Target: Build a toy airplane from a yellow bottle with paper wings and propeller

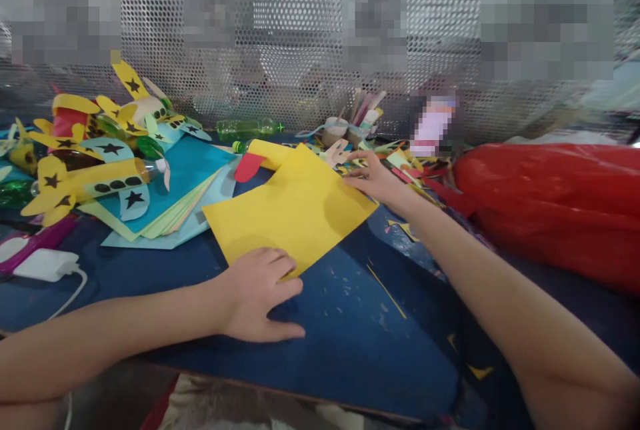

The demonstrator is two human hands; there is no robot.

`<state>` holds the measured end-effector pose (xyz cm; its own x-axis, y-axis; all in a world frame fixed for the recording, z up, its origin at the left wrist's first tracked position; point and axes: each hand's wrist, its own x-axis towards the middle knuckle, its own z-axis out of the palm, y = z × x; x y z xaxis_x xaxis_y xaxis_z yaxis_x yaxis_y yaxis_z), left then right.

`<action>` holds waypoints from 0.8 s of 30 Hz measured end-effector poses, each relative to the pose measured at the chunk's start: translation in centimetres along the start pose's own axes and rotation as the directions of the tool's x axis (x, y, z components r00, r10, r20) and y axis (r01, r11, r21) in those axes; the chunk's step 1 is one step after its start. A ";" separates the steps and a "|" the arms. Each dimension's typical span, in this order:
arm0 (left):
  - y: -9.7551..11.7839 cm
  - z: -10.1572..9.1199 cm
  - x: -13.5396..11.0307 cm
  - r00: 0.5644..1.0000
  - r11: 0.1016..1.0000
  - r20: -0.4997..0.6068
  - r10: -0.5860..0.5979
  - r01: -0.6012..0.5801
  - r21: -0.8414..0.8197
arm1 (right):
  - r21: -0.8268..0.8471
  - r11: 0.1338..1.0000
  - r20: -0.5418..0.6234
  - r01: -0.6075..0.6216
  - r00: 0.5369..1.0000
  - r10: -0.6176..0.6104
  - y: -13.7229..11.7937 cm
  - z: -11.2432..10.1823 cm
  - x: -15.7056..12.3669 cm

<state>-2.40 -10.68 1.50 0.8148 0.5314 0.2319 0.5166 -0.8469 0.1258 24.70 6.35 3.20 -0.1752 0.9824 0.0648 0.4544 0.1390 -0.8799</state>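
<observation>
The bench point(340, 350) is dark blue, and a silver wall point(290, 10) full of little holes stands behind it. I look on from far away, through the head camera. The yellow paper point(285, 210) lies in the middle of the bench, between my two hands. My left hand point(263, 293) rests on its near edge, fingers a bit bent, thumb sticking out over the bench. My right hand point(373, 183) is at the paper's right side, fingers spread, with nothing in them that I can see. I can't tell if it touches the paper.

If the left hand pushes down while the right one tugs, I think the paper could crease or rip. If the paper slides away from me, it might bump the yellow-wrapped bottle point(265, 153) just behind it. That bottle lies on its side, so a bump could make it roll. The right hand could also knock the messy paper scraps point(399, 162) near it.

The paper has a piece missing at its far left side. Its long way seems to slant from near left to far right. One corner points away from me, and one points right.
</observation>
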 end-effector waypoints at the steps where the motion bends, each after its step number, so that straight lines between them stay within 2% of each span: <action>1: -0.1 -0.3 0.1 0.999 1.000 0.036 -0.014 0.013 0.022 | -0.086 0.996 0.115 -0.004 0.993 0.014 -0.1 -0.7 -0.1; 4: -0.6 -1.4 0.2 0.987 0.992 0.128 -0.100 0.089 0.084 | -0.279 0.960 0.392 0.002 0.913 0.111 -0.4 -2.5 -0.4; 6: -1.2 -2.0 0.0 0.979 0.985 0.134 -0.154 0.142 0.096 | -0.379 0.924 0.498 0.049 0.852 0.160 -0.5 -3.4 -0.5; 8: -1.8 -2.4 -0.2 0.974 0.982 0.147 -0.171 0.156 0.108 | -0.497 0.861 0.542 0.105 0.813 0.214 -0.8 -4.1 -0.6; 9: -2.1 -2.5 -0.3 0.973 0.982 0.160 -0.166 0.148 0.120 | -0.572 0.809 0.531 0.136 0.813 0.239 -1.1 -4.3 -0.7; 10: -2.4 -2.6 -0.4 0.973 0.982 0.173 -0.155 0.133 0.132 | -0.648 0.743 0.497 0.169 0.832 0.244 -1.5 -4.4 -0.9; 12: -2.8 -2.5 -0.7 0.975 0.983 0.182 -0.128 0.100 0.156 | -0.749 0.619 0.422 0.237 0.891 0.170 -2.9 -4.1 -1.8; 13: -2.9 -2.4 -0.8 0.977 0.982 0.178 -0.115 0.085 0.167 | -0.748 0.599 0.423 0.285 0.901 0.100 -3.7 -3.6 -2.5; 14: -3.1 -2.3 -0.9 0.980 0.981 0.170 -0.102 0.071 0.179 | -0.696 0.624 0.478 0.355 0.878 0.034 -4.4 -3.0 -3.3; 15: -3.2 -2.2 -0.9 0.983 0.980 0.162 -0.088 0.057 0.191 | -0.602 0.675 0.566 0.426 0.824 -0.014 -5.1 -2.2 -4.1; 17: -3.5 -2.0 -1.0 0.986 0.976 0.153 -0.071 0.037 0.213 | -0.400 0.753 0.733 0.522 0.676 -0.079 -5.7 -0.4 -5.7; 18: -3.6 -2.0 -1.1 0.987 0.975 0.147 -0.071 0.037 0.217 | -0.347 0.764 0.756 0.543 0.645 -0.115 -5.6 0.5 -6.4; 19: -3.8 -2.0 -1.2 0.987 0.976 0.142 -0.078 0.046 0.212 | -0.329 0.762 0.758 0.558 0.637 -0.139 -5.2 1.2 -6.9; 20: -3.9 -2.1 -1.2 0.986 0.979 0.138 -0.092 0.065 0.193 | -0.333 0.760 0.745 0.558 0.650 -0.150 -4.7 1.7 -7.1; 24: -4.4 -2.7 -1.4 0.965 0.975 0.140 -0.223 0.219 0.045 | -0.375 0.782 0.641 0.498 0.748 -0.169 -2.0 1.8 -6.9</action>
<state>-6.51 -7.78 3.27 0.7077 0.7039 0.0605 0.6936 -0.7086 0.1296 23.44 -0.89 3.73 -0.7681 0.6317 -0.1050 0.5958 0.6448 -0.4788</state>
